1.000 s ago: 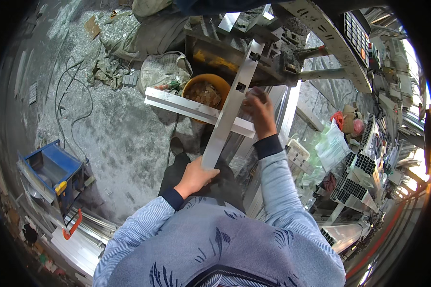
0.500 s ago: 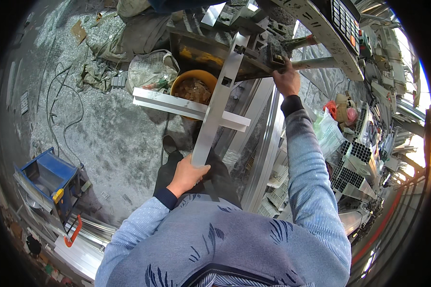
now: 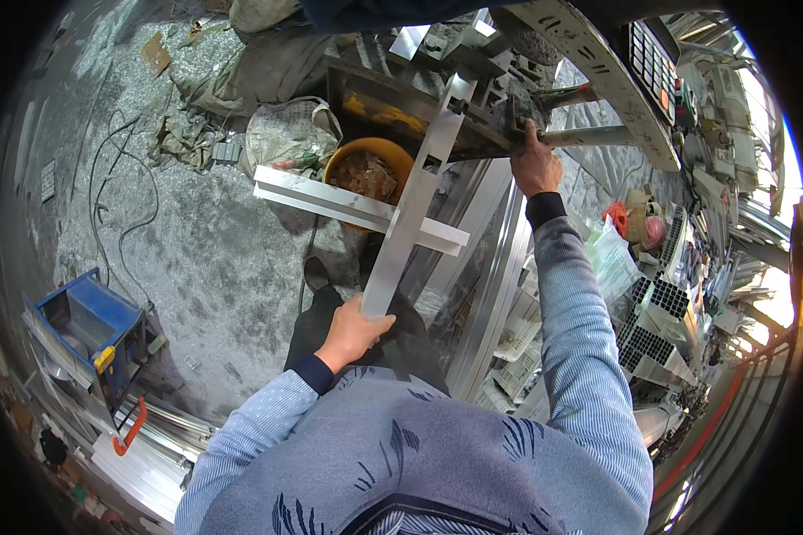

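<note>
My left hand (image 3: 355, 332) is closed round the near end of a long silvery metal profile (image 3: 400, 236) with rectangular cut-outs toward its far end. That profile lies across a shorter white-silver channel (image 3: 326, 198), and its far end reaches a dark metal machine bed (image 3: 473, 134). At the far right my right hand (image 3: 537, 169) is at a dark block-like machine part (image 3: 513, 116), beside a grey bar (image 3: 598, 136). One digit points up against the part; the other fingers are curled and partly hidden, so what they grip is unclear.
A yellow bucket of scraps (image 3: 405, 153) stands below the channel. Long metal profiles (image 3: 491, 299) lie beside my legs. A blue metal bin (image 3: 94, 308) stands at left, with a cable (image 3: 156, 209) on the floor. A keypad panel (image 3: 653, 67) is at upper right, near stacked offcuts (image 3: 660, 308).
The whole view has shifted slightly, so things appear lower and to the right. One digit of my right hand now points more upward. My left hand keeps its hold on the profile.
</note>
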Tool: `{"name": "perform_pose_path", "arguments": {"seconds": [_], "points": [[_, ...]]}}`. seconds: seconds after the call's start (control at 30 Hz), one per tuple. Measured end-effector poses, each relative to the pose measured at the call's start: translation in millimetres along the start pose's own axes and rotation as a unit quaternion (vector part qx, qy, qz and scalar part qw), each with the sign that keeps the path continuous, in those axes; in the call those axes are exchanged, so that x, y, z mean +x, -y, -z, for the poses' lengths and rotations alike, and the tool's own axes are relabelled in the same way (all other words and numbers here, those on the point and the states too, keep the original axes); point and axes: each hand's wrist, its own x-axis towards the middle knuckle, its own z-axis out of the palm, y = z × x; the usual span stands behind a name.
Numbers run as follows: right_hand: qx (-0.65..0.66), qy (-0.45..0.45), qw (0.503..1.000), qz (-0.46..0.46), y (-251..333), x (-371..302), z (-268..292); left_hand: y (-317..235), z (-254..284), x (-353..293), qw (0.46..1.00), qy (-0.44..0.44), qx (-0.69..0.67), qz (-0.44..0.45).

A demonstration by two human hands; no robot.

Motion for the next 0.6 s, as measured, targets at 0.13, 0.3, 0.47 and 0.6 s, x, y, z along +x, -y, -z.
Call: {"name": "perform_pose_path", "arguments": {"seconds": [0.13,0.3,0.47,0.6], "points": [[0.003,-0.016,1.000,-0.004,4.1,-7.5,7.2,1.3,-0.1,0.5,1.000,-0.004,0.014,-0.017],[0.290,-0.053,0.955,-0.003,42.0,-43.9,-7.3,2.4,0.2,0.7,0.999,-0.009,0.018,-0.030],[0.624,0.073,0.773,-0.089,99.0,-71.7,-6.6,2.2,-0.8,0.3,0.999,-0.017,0.031,-0.032],[0.671,0.090,0.730,-0.093,129.3,-65.1,5.1,2.8,-0.8,0.8,0.999,-0.014,0.042,-0.018]]}}
